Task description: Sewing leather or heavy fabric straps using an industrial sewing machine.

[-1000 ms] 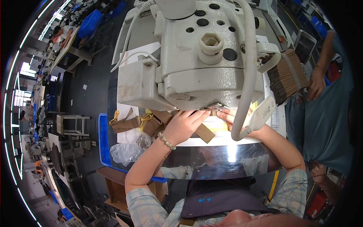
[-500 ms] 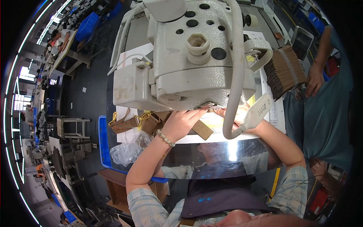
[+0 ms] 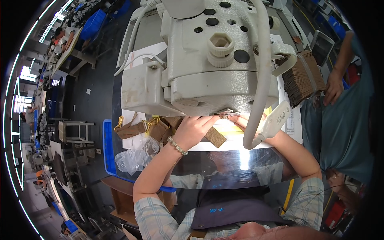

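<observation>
**A:** What have I got under the hands?

**B:** I see a big grey-white sewing machine (image 3: 216, 68) filling the top of the view. My left hand (image 3: 195, 129) lies flat, fingers spread, on a brown strap (image 3: 215, 137) just under the machine's front edge. It presses the strap down against the table (image 3: 224, 164) rather than closing around it.

**A:** And the right?

**B:** My right hand (image 3: 246, 123) sits just beside the left, fingers stretched toward the needle area. The white hose (image 3: 262, 76) curves down in front of it and hides most of it, so I cannot tell whether it grips anything.

**A:** Where does the strap run?

**B:** One end pokes out toward me from below the left hand; the rest goes under the machine. More brown straps with gold clips (image 3: 138, 127) lie to the left, touching a crumpled clear bag (image 3: 134, 157).

**A:** Anyone nearby?

**B:** A person in a teal shirt (image 3: 340, 116) stands at my right, one hand (image 3: 332, 90) near a stack of brown pieces (image 3: 304, 78).
</observation>
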{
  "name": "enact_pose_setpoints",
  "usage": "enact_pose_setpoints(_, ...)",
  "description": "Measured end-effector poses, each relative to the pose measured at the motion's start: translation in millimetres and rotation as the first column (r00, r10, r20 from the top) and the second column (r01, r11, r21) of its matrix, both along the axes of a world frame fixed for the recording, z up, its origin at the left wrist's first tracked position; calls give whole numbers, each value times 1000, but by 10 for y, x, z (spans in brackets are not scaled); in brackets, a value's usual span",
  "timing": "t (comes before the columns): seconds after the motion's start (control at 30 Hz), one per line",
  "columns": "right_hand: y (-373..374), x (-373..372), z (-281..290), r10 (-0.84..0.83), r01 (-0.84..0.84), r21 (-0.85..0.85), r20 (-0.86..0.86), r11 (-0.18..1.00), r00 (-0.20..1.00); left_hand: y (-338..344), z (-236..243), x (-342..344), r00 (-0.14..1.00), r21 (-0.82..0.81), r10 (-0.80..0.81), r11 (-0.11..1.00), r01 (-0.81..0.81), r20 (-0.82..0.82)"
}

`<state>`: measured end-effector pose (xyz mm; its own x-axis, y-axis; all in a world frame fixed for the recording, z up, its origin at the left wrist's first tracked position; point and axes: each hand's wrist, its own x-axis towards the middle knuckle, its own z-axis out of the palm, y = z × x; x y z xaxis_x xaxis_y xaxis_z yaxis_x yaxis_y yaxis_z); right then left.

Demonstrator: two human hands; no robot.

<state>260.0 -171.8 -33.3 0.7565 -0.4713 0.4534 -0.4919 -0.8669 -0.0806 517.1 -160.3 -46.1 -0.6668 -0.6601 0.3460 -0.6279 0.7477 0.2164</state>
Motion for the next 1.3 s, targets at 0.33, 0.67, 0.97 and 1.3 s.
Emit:
enact_pose_setpoints(0.33, -58, 33, -160, 21, -22, 7, 130, 1000, 991, -30, -59, 7, 999, -11, -10, 1000, 10, -35)
enact_pose_setpoints(0.67, -74, 52, -90, 20, -24, 26, 158, 999, 987, -26, -42, 11, 999, 16, -16, 1000, 17, -28)
enact_pose_setpoints(0.97, -40, 55, 75, -3, 1, 19, 134, 1000, 991, -17, -29, 15, 1000, 56, -4, 998, 4, -3)
enact_pose_setpoints(1.3, -39, 0, 52, 12, -15, 54, 56, 998, 998, -43, 3, 3, 1000, 68, 9, 998, -11, 28)
